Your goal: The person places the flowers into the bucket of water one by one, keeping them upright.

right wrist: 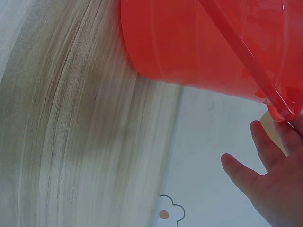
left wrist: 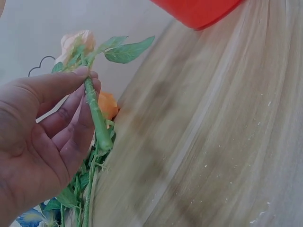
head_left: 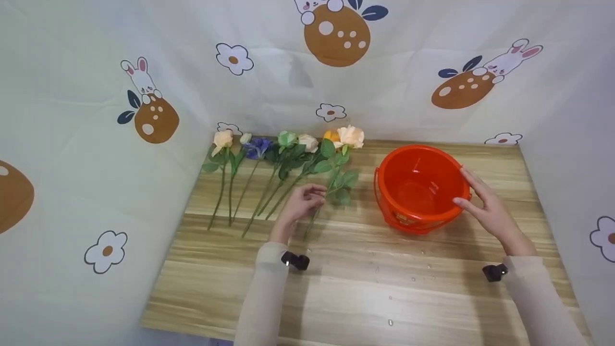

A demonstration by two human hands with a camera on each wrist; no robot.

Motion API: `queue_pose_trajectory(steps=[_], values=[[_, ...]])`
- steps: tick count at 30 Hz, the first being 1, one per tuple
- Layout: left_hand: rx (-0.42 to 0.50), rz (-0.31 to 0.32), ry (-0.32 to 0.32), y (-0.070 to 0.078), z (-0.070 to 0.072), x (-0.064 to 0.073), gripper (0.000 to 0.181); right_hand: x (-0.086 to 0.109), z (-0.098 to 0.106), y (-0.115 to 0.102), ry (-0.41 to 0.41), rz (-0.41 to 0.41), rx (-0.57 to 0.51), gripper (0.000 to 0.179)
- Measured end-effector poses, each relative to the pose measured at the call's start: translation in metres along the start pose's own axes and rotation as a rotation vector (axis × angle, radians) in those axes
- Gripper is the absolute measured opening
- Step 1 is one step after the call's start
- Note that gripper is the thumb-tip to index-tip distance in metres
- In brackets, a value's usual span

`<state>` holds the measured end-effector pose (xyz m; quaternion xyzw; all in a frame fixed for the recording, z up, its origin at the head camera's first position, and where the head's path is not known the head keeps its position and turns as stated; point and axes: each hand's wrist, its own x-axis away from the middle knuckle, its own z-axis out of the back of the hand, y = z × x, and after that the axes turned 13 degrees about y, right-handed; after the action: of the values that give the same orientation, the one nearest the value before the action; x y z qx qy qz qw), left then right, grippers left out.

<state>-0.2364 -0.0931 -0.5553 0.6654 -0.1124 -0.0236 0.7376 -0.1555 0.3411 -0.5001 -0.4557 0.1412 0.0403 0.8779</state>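
My left hand (head_left: 303,204) pinches the green stem (left wrist: 98,113) of a peach artificial rose (head_left: 351,137) between thumb and fingertips. Leaves (left wrist: 128,51) spread out just past the grip, and the stem's cut end points back down. To the right stands an upright red plastic bucket (head_left: 418,192), with nothing inside it. My right hand (head_left: 490,214) rests against the bucket's right side. Its thumb lies at the rim, and its fairly straight, spread fingers (right wrist: 236,172) are near the handle (right wrist: 246,59) joint.
Several artificial flowers lie in a row at the back left of the wooden table (head_left: 336,288), among them a blue one (head_left: 257,147), a green rose (head_left: 287,139) and an orange flower (head_left: 330,136). Small droplets (head_left: 390,322) dot the tabletop. A printed curtain (head_left: 269,96) hangs behind.
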Motion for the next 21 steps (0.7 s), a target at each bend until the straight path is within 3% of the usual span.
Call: queue_pose_trajectory(steps=[11,21], values=[[0.012,-0.087,-0.025,0.013,-0.003,0.001,0.034,0.002,0.0,-0.001,-0.004,-0.025,0.008,0.067],[-0.007,-0.142,-0.029,0.033,-0.008,0.0,0.031,0.001,0.0,0.0,-0.011,-0.028,-0.008,0.067]])
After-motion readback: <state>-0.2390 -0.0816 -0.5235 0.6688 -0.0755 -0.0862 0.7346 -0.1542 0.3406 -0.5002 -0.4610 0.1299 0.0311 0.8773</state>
